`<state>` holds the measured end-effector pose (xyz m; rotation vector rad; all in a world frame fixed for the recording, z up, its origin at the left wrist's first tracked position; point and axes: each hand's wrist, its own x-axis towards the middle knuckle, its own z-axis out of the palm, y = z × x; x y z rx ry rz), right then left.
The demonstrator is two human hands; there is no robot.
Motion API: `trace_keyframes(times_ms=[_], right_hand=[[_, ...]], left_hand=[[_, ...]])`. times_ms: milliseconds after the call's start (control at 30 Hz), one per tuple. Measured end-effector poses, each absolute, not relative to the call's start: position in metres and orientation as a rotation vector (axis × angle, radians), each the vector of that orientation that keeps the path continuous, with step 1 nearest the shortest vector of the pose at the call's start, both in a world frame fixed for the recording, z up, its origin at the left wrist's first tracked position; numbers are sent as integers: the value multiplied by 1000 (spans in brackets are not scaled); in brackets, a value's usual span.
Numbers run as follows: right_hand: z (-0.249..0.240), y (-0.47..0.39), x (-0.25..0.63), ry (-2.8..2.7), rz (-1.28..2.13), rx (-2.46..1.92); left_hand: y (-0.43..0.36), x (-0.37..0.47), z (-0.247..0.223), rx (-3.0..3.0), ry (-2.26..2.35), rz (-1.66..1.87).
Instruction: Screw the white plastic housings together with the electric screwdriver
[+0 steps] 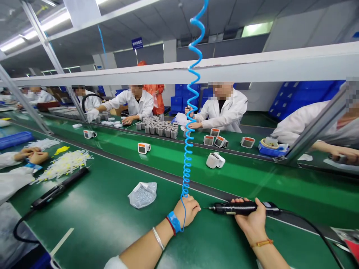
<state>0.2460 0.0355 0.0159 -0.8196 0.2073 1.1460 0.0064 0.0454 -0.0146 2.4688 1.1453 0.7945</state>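
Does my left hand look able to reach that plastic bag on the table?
Probably yes: the left hand is near the plastic bag, with nothing visibly blocking the way across the tabletop.

Clock centre: left hand [187,211], twelve being straight ahead
Electric screwdriver [238,208]: in right hand [253,220], three o'clock
Small-parts bag [143,195]: on workbench [103,213], ten o'clock
Conveyor belt [171,158]: beyond workbench, twelve o'clock
Device housings [143,148]: on belt, ten to one o'clock

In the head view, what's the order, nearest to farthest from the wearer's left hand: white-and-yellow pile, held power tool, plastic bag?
1. Held power tool, right side
2. Plastic bag, left side
3. White-and-yellow pile, farther left
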Motion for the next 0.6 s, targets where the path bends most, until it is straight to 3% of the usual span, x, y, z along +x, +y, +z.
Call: trace_keyframes(times_ms=[600], right_hand=[[28,33,244,269,1201,-915]], left_hand=[[46,13,-17,2703,1161,655]])
